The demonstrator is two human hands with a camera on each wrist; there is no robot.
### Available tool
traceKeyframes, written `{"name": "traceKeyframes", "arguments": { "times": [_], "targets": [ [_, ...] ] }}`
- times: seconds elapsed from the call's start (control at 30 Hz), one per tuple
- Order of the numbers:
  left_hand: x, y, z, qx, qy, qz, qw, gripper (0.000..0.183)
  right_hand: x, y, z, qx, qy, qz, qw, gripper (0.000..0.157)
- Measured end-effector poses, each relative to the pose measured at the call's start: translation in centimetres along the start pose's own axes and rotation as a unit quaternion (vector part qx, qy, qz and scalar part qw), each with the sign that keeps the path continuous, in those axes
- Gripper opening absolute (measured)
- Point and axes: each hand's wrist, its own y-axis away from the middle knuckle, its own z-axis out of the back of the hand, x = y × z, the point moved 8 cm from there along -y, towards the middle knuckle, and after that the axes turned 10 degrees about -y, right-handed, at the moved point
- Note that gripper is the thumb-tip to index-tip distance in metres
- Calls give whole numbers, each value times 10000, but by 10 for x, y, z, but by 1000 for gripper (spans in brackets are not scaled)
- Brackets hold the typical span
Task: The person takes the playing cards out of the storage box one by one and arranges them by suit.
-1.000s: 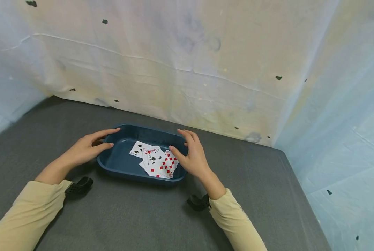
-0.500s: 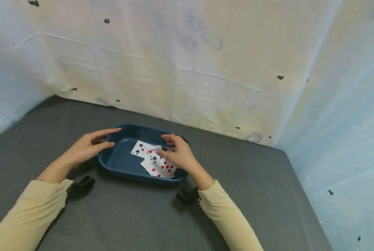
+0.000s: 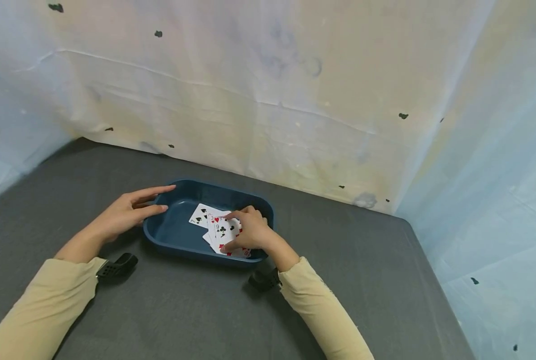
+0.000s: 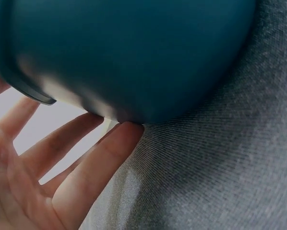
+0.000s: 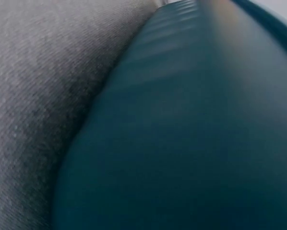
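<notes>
Inside a dark blue oval tray [image 3: 173,230], several playing cards [image 3: 223,227] lie face up in an overlapping pile. A seven of spades [image 3: 199,215] shows at the pile's left. My left hand [image 3: 119,215] holds the tray's left end, with thumb and index finger over the rim. In the left wrist view, other fingers [image 4: 98,167] touch the tray's outer wall. My right hand [image 3: 252,230] grips the pile, index finger and thumb spread across it with their tips on the cards. The right part of the pile is hidden under this hand. Only the tray's outside shows in the right wrist view.
The tray stands on a dark grey cloth-covered table [image 3: 196,315]. A pale patterned curtain [image 3: 268,125] hangs behind it, and a light blue sheet [image 3: 497,225] runs along the right. Black straps [image 3: 118,265] sit at both wrists.
My right hand has moved left and toward me from above the tray's right rim, lowering onto the cards with its fingers bending. The left hand has stayed at the tray's left end.
</notes>
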Motion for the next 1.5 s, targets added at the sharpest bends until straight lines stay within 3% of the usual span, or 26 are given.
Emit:
{"name": "traceKeyframes", "arguments": {
  "times": [0.23, 0.4, 0.6, 0.83, 0.97, 1.07, 1.2, 1.33, 1.5],
  "targets": [
    [0, 1, -1, -54, 77, 26, 10000, 61, -2, 1, 1, -104, 198, -35, 9997, 58],
    [-3, 0, -3, -46, 126, -4, 9999, 62, -3, 4, 6, -259, -223, -21, 9994, 39],
    [-4, -2, -3, -30, 136, -20, 9999, 62, -3, 4, 12, -354, -716, 101, 9968, 34],
    [-3, -2, -3, -70, 95, -14, 9999, 62, -4, 5, 20, -383, -1635, 236, 9855, 28],
    [-4, 0, -3, -80, 122, -13, 9999, 62, -4, 5, 24, -301, -1788, 356, 9828, 22],
    [-3, -1, -3, -72, 153, -15, 9999, 62, -4, 5, 30, -457, -1948, 439, 9788, 14],
    [-3, -1, -4, -45, 167, -22, 9998, 62, -7, 8, 45, -1111, -2329, 485, 9649, 13],
    [-3, -1, -4, -37, 103, 8, 9999, 62, -14, 11, 58, -1826, -2721, 531, 9433, 14],
    [-4, 0, -3, -42, 63, 36, 10000, 62, -25, 16, 67, -2414, -3177, 448, 9158, 19]
  ]
}}
